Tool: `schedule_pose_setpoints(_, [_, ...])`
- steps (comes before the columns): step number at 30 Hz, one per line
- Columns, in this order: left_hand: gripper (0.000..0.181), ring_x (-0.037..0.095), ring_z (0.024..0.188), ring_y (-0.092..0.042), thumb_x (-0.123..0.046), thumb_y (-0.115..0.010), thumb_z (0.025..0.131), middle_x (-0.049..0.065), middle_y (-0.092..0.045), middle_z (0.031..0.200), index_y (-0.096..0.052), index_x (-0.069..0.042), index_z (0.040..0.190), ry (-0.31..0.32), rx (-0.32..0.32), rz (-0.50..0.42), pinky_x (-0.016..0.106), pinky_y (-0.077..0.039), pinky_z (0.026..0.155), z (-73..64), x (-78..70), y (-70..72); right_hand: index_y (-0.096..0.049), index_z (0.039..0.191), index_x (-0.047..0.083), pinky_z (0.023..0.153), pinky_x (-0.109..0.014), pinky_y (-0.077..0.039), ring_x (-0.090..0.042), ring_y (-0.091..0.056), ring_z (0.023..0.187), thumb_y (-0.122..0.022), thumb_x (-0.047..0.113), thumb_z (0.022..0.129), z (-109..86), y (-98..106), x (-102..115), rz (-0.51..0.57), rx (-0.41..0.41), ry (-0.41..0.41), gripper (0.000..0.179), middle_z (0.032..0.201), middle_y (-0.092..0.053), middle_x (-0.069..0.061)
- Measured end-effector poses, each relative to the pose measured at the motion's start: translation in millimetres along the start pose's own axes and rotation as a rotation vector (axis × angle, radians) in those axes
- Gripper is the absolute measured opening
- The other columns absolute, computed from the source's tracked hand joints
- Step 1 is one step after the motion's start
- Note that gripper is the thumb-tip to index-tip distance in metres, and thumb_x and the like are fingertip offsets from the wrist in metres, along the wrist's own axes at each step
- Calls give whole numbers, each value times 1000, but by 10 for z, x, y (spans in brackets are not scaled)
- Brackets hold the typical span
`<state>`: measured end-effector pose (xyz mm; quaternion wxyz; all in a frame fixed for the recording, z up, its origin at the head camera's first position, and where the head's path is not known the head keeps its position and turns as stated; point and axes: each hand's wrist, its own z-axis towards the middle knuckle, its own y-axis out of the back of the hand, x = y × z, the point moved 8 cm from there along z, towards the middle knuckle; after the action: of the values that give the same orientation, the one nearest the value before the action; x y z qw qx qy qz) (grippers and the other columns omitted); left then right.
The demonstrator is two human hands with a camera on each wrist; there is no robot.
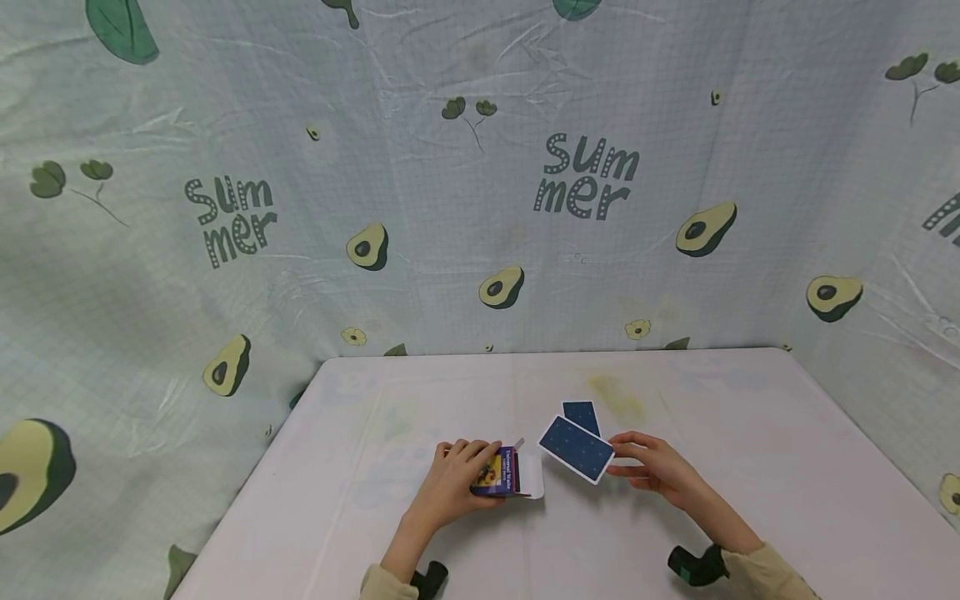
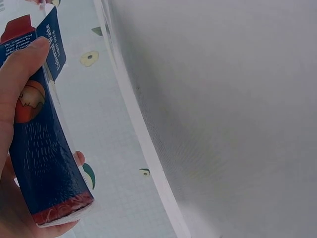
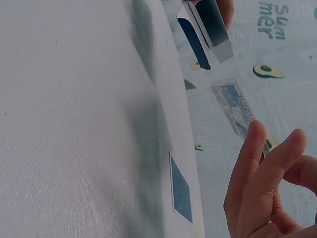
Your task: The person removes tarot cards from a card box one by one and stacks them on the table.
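My left hand [image 1: 459, 479] grips a small dark blue card box [image 1: 495, 473] whose end flap stands open toward the right. In the left wrist view the box [image 2: 47, 148] shows a round orange picture and a red lower edge, with the thumb pressed near its top. My right hand [image 1: 660, 473] pinches one blue-backed card [image 1: 576, 448] by its right end, held above the table. From the right wrist view, the card [image 3: 237, 109] sits between thumb and fingers, its printed face partly visible. A second blue-backed card [image 1: 581, 414] lies on the table, partly hidden behind the held one.
A white-covered table [image 1: 360, 533] carries a yellowish stain near its back. Behind and beside it hangs a pale cloth [image 1: 435, 192] printed with avocados and lettering. Dark wrist-camera mounts show at the left wrist [image 1: 431, 578] and right wrist [image 1: 697, 567].
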<state>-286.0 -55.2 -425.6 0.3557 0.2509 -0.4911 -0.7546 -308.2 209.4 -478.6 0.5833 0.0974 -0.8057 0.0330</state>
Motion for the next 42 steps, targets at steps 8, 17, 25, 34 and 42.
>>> schedule_pose_setpoints(8, [74, 13, 91, -49, -49, -73, 63, -3, -58, 112, -50, -17, 126, 5, -9, -11, 39, -34, 82, -7, 1, 23, -45, 122, -4, 57, -16, -46, -10, -66, 81, -51, 24, 90, 9, 9, 1, 23, -7, 1, 43, 96, -65, 2])
schedule_pose_setpoints(17, [74, 13, 92, -49, -49, -73, 64, -3, -57, 112, -50, -16, 126, 2, -9, -8, 39, -34, 81, -13, -1, 16, -41, 127, -4, 59, -16, -46, -14, -66, 84, -55, 23, 88, 27, 15, -4, 42, -38, -14, 49, 91, -67, 2])
schedule_pose_setpoints(25, [75, 13, 93, -49, -49, -73, 63, -3, -57, 113, -50, -18, 127, 0, -22, -8, 39, -34, 82, -11, -2, 15, -36, 129, -5, 59, -12, -46, -7, -65, 81, -56, 20, 87, 88, 20, 23, 129, -17, -2, 53, 87, -66, 4])
schedule_pose_setpoints(34, [75, 13, 93, -49, -50, -72, 64, -4, -57, 113, -49, -17, 127, -5, -6, -12, 39, -34, 82, -5, 1, -25, -29, 133, -4, 63, -11, -46, -8, -65, 80, -55, 14, 88, 143, 29, 49, 241, -57, -7, 55, 82, -64, 4])
schedule_pose_setpoints(42, [75, 12, 93, -48, -51, -72, 64, -4, -57, 114, -49, -18, 128, 2, 2, -4, 38, -34, 83, 4, 4, -24, -31, 132, -3, 63, -11, -46, -6, -63, 76, -51, 11, 88, 179, 22, 78, 332, -81, 6, 50, 81, -62, 5])
